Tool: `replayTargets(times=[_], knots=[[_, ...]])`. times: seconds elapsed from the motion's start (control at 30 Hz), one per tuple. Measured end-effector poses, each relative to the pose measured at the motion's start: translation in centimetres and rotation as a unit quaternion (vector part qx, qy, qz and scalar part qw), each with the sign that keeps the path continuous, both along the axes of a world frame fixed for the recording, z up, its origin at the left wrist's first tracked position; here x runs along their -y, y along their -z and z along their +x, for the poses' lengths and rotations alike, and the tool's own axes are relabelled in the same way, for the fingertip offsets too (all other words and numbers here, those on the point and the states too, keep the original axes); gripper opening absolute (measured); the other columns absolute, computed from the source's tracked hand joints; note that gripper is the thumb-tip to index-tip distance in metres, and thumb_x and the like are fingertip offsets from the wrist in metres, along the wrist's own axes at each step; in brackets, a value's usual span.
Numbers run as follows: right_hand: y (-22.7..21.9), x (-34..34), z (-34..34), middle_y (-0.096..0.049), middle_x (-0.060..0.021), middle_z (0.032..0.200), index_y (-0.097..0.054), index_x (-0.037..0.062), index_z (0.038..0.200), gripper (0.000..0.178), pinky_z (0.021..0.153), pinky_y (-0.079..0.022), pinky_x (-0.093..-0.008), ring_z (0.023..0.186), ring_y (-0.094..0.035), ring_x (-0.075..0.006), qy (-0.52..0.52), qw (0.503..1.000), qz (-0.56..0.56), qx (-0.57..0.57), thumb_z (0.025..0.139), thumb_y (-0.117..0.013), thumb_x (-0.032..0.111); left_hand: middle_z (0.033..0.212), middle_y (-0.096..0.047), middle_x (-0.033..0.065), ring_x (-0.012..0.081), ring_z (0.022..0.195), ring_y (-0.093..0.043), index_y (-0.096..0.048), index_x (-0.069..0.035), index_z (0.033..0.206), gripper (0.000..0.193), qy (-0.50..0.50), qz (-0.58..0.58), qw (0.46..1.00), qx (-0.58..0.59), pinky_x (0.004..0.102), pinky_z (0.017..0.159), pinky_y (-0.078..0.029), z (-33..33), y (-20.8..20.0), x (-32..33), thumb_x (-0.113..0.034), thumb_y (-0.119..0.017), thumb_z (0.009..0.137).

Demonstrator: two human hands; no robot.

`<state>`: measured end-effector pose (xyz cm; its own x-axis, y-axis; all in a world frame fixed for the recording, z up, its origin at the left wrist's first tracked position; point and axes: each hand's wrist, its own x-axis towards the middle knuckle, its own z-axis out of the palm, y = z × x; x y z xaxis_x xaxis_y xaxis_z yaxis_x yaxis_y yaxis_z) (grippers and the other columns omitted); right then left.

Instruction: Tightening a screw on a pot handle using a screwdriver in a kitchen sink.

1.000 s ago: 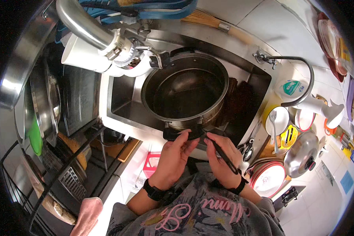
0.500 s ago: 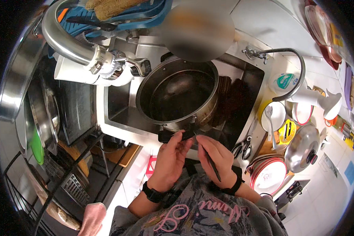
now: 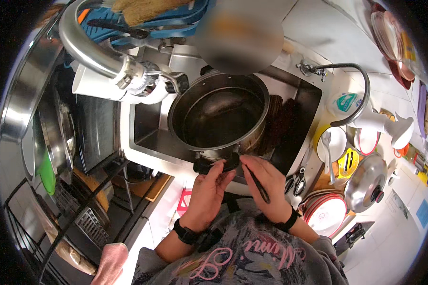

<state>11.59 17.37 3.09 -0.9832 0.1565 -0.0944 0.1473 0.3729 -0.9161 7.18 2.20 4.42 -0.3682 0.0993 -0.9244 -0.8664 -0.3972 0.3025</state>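
Observation:
A large dark metal pot (image 3: 209, 151) with black side handles stands in the sink, and its inside is dark. My left hand (image 3: 204, 194) is at the pot's near black handle (image 3: 207, 166). Its thumb and fingers are bent toward each other and overlap the handle's lower edge; what lies between them is hidden. Close beside it, my right hand (image 3: 266, 183) is closed on a thin black-handled tool (image 3: 258, 186). The tool slants across the hand, with its rounded end toward the wrist. Its working tip is hidden near the pot handle.
The steel faucet (image 3: 83, 45) arches over the sink (image 3: 147, 154) at left. A dark bristly bundle (image 3: 273, 126) lies right of the pot. Scissors (image 3: 297, 183), stacked plates (image 3: 324, 216), a bowl (image 3: 333, 145) and a pot lid (image 3: 366, 183) crowd the right counter. A black wire rack (image 3: 81, 209) stands left.
The view has shifted slightly, so the pot and sink sit a little further right. Both hands stay at the pot's near handle, and the tool remains in my right hand.

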Motion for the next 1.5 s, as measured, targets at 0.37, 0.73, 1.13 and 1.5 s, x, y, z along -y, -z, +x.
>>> replayTargets(times=[0.37,0.73,1.13,1.5], knots=[[0.3,1.0,-4.0,-0.066,-0.0143,0.096,-0.066,0.0016,0.098,0.016,0.075,-0.051,-0.0288,0.084,-0.066,-0.0248,0.052,0.969,-0.186,0.154,0.082,-0.064,0.000,0.107,-0.059,0.0127,0.0179,0.092,-0.062,-0.035,-0.003,0.125,0.041,0.099,-0.078,0.978,-0.166,0.0313,0.077,-0.057,3.0,2.9,3.0,-0.002,-0.057,0.090],[1.0,4.2,-3.5,-0.059,-0.0165,0.121,-0.055,0.0057,0.123,0.061,0.092,-0.048,-0.0395,0.109,-0.058,-0.0330,-0.335,0.940,-0.062,0.029,0.062,-0.060,-0.003,0.118,-0.048,0.0126,0.0176,0.108,-0.053,-0.019,-0.002,0.135,0.063,0.172,-0.005,0.957,-0.234,0.0303,0.086,-0.049,3.4,3.2,6.1,0.006,-0.055,0.084],[1.4,6.0,-3.6,-0.057,-0.0176,0.124,-0.053,0.0043,0.125,0.059,0.094,-0.047,-0.0394,0.111,-0.058,-0.0331,-0.322,0.945,-0.045,0.025,0.066,-0.056,0.001,0.111,-0.049,0.0131,0.0134,0.098,-0.054,-0.013,0.004,0.139,0.072,0.241,-0.090,0.925,-0.279,0.0257,0.079,-0.047,3.3,4.0,7.2,0.002,-0.057,0.083],[0.7,7.2,-4.2,-0.057,-0.0181,0.123,-0.052,0.0039,0.125,0.055,0.092,-0.048,-0.0396,0.109,-0.059,-0.0324,-0.299,0.953,-0.021,0.033,0.070,-0.056,0.001,0.101,-0.054,0.0105,0.0146,0.087,-0.058,-0.017,0.005,0.135,0.071,0.278,-0.097,0.912,-0.285,0.0265,0.070,-0.048,3.6,4.8,7.6,0.000,-0.062,0.080]])
